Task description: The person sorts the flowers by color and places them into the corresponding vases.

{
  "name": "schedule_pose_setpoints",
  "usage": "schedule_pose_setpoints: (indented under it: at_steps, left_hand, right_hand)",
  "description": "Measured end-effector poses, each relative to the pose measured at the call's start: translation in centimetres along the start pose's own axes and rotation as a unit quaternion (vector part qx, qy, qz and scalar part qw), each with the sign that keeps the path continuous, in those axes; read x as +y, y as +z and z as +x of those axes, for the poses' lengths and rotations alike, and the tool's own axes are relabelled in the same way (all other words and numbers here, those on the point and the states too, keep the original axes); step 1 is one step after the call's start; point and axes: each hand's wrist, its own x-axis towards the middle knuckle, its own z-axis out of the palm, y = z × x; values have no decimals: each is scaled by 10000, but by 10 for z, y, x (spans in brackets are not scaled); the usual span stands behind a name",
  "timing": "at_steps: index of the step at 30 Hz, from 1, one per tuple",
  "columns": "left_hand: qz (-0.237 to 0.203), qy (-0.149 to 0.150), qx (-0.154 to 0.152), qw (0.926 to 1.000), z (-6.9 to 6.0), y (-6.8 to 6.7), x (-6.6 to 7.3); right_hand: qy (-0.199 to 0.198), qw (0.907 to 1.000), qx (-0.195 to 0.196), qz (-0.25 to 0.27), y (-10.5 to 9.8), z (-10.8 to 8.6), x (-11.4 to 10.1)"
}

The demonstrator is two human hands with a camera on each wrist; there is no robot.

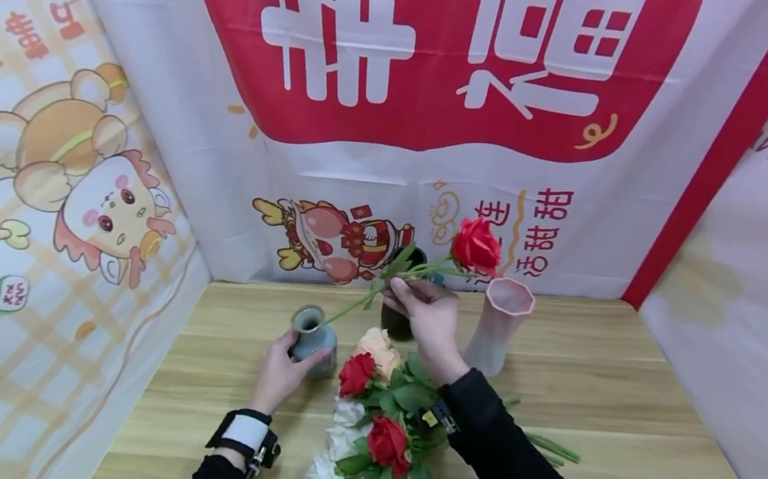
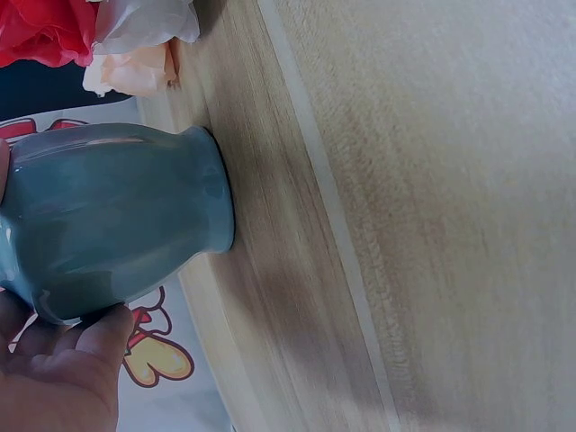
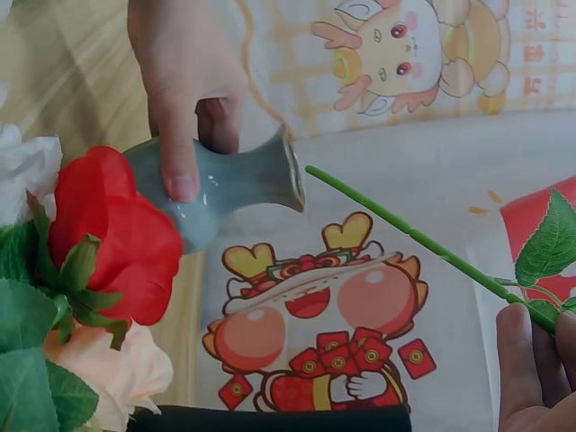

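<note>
Rose (red), mid-stem in right hand

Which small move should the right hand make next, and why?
Perhaps guide the rose stem into the blue-grey vase: the stem's free end appears just outside the rim, the right hand pinches the stem, and the left hand holds the vase.

In the left hand, the vase is smooth and glossy; beneath it, the tabletop is wood-grained. In the right hand, the rose has cloth-like petals; behind that hand, a dark vase, partly hidden, seems matt.
</note>
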Motion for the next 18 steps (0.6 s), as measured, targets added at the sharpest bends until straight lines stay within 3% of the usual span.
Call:
schedule_pose_setpoints:
  at_steps: [18]
  left_hand:
    - [261,-52,11,9996,-1,0,-1]
  right_hand:
    - [-516,9974,-196,-466,24,-1,24]
